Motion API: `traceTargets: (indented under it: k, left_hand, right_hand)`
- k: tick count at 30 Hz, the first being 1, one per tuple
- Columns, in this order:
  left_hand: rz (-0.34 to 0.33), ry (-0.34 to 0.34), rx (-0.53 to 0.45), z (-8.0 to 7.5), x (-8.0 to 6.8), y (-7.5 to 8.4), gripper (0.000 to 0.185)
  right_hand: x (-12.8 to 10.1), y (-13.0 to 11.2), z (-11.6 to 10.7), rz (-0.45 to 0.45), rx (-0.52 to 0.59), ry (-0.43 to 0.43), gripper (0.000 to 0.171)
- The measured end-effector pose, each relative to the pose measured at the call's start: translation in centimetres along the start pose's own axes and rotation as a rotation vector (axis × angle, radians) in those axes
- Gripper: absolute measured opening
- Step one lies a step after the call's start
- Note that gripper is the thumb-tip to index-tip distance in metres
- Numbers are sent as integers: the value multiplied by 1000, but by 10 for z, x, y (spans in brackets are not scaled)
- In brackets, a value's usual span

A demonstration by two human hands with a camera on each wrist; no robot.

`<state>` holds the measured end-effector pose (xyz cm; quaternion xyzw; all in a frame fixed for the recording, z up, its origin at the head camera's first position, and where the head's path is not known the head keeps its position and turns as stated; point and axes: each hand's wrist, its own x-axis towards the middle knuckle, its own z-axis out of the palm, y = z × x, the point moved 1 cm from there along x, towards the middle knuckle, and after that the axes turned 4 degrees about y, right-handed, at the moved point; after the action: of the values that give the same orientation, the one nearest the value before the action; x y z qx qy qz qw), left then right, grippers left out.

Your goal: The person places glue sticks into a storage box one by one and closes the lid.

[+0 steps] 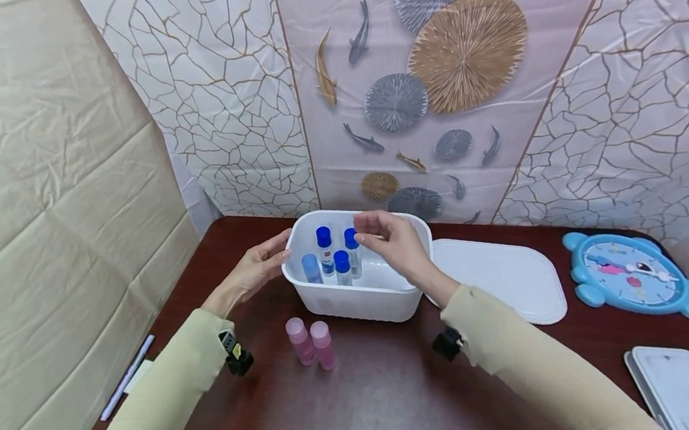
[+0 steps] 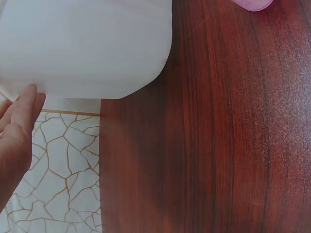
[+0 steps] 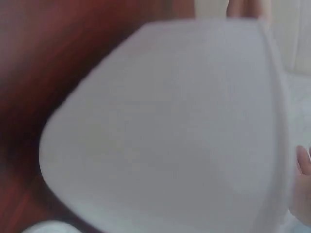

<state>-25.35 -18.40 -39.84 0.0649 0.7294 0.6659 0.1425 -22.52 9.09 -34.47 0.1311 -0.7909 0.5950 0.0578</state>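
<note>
Head view: left hand (image 1: 259, 267) rests flat against the tub (image 1: 358, 302); right hand (image 1: 391, 238) hovers above the bottles (image 1: 336, 257), fingers loosely curled, empty. Risk: a careless reach topples them.

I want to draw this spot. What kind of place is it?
Probably a makeshift tabletop work corner: a dark wooden table, patterned sheets hung as walls, and a white tub of small bottles.

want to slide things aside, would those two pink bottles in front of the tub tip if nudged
Probably. The pink bottles stand upright, tall and narrow, so a high push may topple them. Being round, they would likely roll on the smooth table. They look small, likely light.
</note>
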Motion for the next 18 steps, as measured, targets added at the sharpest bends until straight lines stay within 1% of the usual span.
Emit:
traceTargets:
  k: [2,4,6,8,10,13,18]
  left_hand:
    - [3,-3,0,0,0,0,58]
    - [6,-6,-6,0,0,0,58]
    - [5,-8,-17,0,0,0,58]
    - [5,-9,-18,-1,0,0,59]
    - [4,-8,-19,-1,0,0,59]
    - [18,-26,-31,-1,-1,1,59]
    - [30,-50,-51,-1,-1,0,60]
  right_hand:
    - [-14,-7,4,-39,51,1,30]
    - [-29,-9,11,-76,118,-29,30]
    - [-43,-9,20,-86,176,-89,29]
    - [-56,-6,28,-86,215,-169,31]
    - [-67,-2,36,-67,244,-243,33]
    - [-76,7,45,-46,287,-318,37]
    - [-82,18,55,-43,326,-388,40]
